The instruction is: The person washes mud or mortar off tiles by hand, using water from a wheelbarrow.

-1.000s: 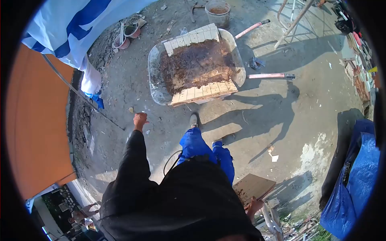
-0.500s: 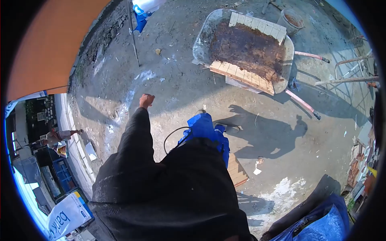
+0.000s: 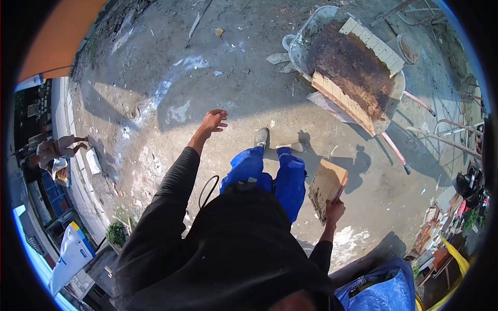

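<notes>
Board (image 3: 327, 185) rides in the right hand (image 3: 335, 211), gripped at its lower edge, right of centre in the frame. Its long axis points up toward the wheelbarrow (image 3: 298, 52) at upper right. The left hand (image 3: 213, 121) is empty, fingers loosely spread, farther from both.

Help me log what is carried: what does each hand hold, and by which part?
The right hand grips a flat tan slab by its lower edge, nearest the body. The left hand is open and holds nothing.
</notes>
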`<state>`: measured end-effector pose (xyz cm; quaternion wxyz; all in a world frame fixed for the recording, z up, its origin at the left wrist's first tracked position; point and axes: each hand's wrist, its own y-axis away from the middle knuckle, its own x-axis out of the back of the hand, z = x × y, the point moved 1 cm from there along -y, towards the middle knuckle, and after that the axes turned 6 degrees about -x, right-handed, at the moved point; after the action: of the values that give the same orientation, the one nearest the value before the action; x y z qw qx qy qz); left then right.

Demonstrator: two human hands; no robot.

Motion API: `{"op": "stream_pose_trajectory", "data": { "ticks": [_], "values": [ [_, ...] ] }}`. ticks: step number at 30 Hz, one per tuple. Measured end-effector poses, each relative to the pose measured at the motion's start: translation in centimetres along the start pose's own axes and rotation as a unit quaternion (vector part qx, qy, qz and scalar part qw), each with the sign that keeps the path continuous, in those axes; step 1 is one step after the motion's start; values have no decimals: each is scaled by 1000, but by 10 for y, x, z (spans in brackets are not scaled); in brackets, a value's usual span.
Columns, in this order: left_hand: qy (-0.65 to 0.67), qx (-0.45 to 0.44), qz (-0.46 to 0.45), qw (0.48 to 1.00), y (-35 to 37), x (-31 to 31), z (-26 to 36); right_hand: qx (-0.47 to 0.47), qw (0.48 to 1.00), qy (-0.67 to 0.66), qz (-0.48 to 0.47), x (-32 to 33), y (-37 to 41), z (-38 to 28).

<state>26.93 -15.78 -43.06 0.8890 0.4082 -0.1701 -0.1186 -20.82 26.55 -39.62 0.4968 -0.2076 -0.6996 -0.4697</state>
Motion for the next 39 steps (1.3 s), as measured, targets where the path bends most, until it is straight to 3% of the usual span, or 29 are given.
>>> {"op": "stream_pose_trajectory", "data": {
  "ticks": [3, 6, 7, 8, 13, 17, 19, 21, 23, 25, 27, 29, 32, 33, 34, 36, 37, 39],
  "values": [
    [57, 22, -127, 990, -6, -69, 4, 48, 998, 32, 9, 19, -40, -56],
    [85, 45, -233, 968, -9, -139, -4, 42, 998, -15, -54, 33, -63, -106],
    [93, 50, -259, 960, -22, -162, -9, 125, 992, -26, -20, 34, -77, -123],
    [98, 72, -257, 959, -23, -184, -4, 203, 978, -47, 17, 28, -93, -148],
    [188, 225, -286, 912, -44, -259, -44, 178, 983, -29, -33, -5, -131, -239],
    [342, 380, -188, 839, -59, -283, -68, 184, 976, -103, -47, -47, -152, -301],
    [427, 435, -143, 780, -82, -285, -80, 133, 971, -195, -44, -74, -157, -330],
    [478, 408, -153, 762, -124, -281, -101, 135, 962, -238, -8, -104, -159, -362],
    [566, 238, -167, 772, -163, -277, -99, 35, 893, -446, -52, -141, -162, -388],
    [534, 274, -148, 786, -198, -252, -96, -38, 915, -398, -49, -170, -166, -414],
    [443, 269, -58, 853, -233, -218, -100, -186, 907, -371, -70, -200, -167, -443],
    [315, 235, -36, 919, -278, -180, -104, -260, 865, -422, -75, -245, -166, -470],
    [181, 223, -90, 954, -330, -140, -78, -370, 690, -622, 19, -291, -158, -510],
    [274, 97, -154, 944, -362, -132, -133, -387, 680, -622, 24, -300, -156, -520],
    [305, -10, -203, 930, -382, -124, -150, -446, 651, -615, 16, -294, -159, -537],
    [230, -1, -242, 943, -411, -122, -104, -528, 596, -604, 8, -305, -169, -553],
    [116, 116, -225, 961, -414, -124, -46, -527, 574, -625, 44, -313, -173, -562],
    [44, 135, -225, 964, -440, -133, -26, -555, 501, -657, 96, -303, -190, -589]
  ]
}}
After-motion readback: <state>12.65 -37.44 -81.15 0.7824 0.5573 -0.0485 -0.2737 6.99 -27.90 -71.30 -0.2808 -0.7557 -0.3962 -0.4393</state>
